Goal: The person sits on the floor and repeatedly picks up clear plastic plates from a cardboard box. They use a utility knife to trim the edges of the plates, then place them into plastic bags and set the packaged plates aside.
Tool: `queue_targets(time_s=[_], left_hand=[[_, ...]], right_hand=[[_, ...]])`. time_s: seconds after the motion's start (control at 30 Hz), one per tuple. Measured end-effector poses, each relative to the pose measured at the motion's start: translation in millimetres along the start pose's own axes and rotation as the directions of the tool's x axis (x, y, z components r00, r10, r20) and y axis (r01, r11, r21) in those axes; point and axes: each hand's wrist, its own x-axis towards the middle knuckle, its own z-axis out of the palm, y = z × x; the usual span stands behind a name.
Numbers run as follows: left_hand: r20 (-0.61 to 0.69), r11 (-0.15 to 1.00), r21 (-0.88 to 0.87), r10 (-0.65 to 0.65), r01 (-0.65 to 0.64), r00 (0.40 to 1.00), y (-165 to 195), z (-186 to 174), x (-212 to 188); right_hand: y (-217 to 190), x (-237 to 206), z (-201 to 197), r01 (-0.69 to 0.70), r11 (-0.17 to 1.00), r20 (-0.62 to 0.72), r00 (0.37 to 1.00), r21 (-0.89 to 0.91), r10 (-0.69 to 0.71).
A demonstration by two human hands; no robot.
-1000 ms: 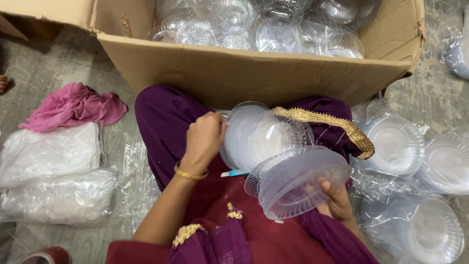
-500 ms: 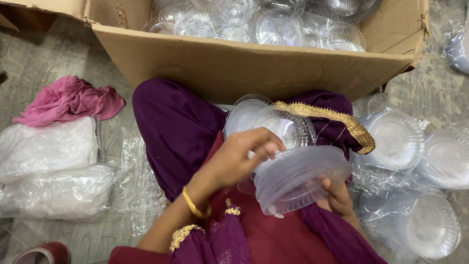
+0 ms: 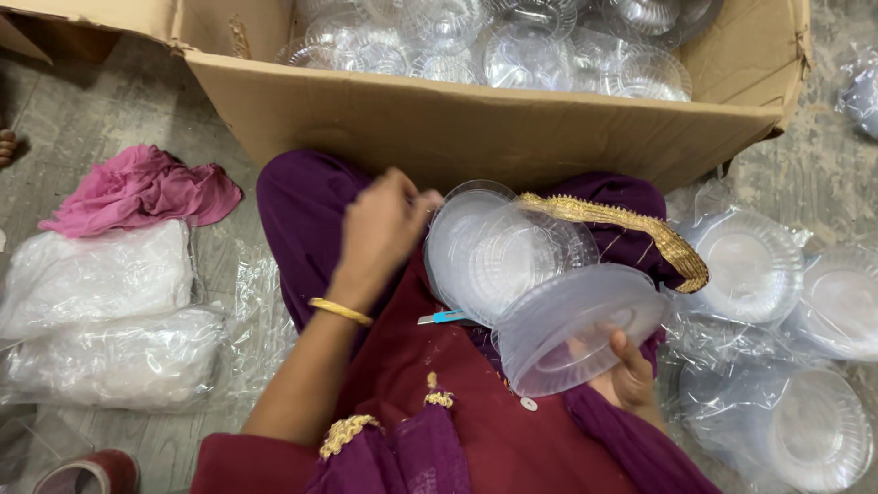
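My right hand (image 3: 631,370) holds a round clear plastic container (image 3: 576,325) from below, tilted over my lap. A stack of clear round lids (image 3: 498,252) leans on my purple-clad legs just behind it. My left hand (image 3: 380,229), with a gold bangle on the wrist, has its fingers curled on the left rim of that stack. A small blue-handled cutter (image 3: 444,317) lies on my lap under the stack.
An open cardboard box (image 3: 457,128) full of clear containers stands right in front of my knees. Wrapped packs of clear lids (image 3: 754,265) lie on the floor at the right. A pink cloth (image 3: 137,187) and white plastic bundles (image 3: 96,274) lie at the left.
My left hand went from the stack's left side over to the held container, then drew back to the stack's left rim. The container in my right hand stayed about where it was.
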Motion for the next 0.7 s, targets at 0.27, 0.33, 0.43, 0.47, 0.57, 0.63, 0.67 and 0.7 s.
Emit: queue_targets(time_s=[0.27, 0.33, 0.43, 0.47, 0.57, 0.63, 0.67, 0.7], left_hand=[[-0.06, 0.99, 0.031, 0.142, -0.141, 0.988, 3.8, 16.5, -5.1], [-0.139, 0.985, 0.03, 0.171, -0.169, 0.975, 4.9, -6.5, 2.4], [-0.184, 0.983, 0.042, 0.185, -0.18, 0.965, 19.2, -44.9, 8.5], [-0.191, 0.983, 0.043, 0.184, -0.179, 0.964, 26.2, -56.1, 8.4], [-0.437, 0.987, 0.002, 0.143, -0.158, 0.888, 42.4, -85.7, 4.5], [-0.569, 0.957, -0.068, 0.194, -0.281, 0.799, 48.7, -97.5, -1.0], [-0.63, 0.934, -0.095, 0.211, -0.344, 0.747, 51.4, -100.0, -4.4], [-0.623, 0.92, -0.122, 0.222, -0.373, 0.75, 54.9, -99.5, -8.5]], right_hand=[[-15.5, 4.3, -16.8, 0.057, 0.949, -0.055, 0.995, -0.311, -0.078], [-24.7, 11.5, -27.8, 0.085, 0.951, -0.066, 0.992, -0.297, -0.109], [-28.0, 16.7, -33.8, 0.169, 0.978, -0.037, 0.984, -0.122, -0.174], [-28.1, 17.5, -31.4, 0.208, 0.973, -0.028, 0.977, -0.102, -0.212], [-27.6, 23.7, -10.9, 0.292, 0.956, -0.044, 0.955, -0.038, -0.293], [-26.2, 28.9, 8.6, 0.296, 0.955, -0.044, 0.954, 0.008, -0.296], [-24.4, 32.2, 17.9, 0.282, 0.959, -0.029, 0.959, 0.033, -0.281], [-22.2, 35.7, 26.5, 0.266, 0.962, -0.014, 0.964, 0.057, -0.266]])
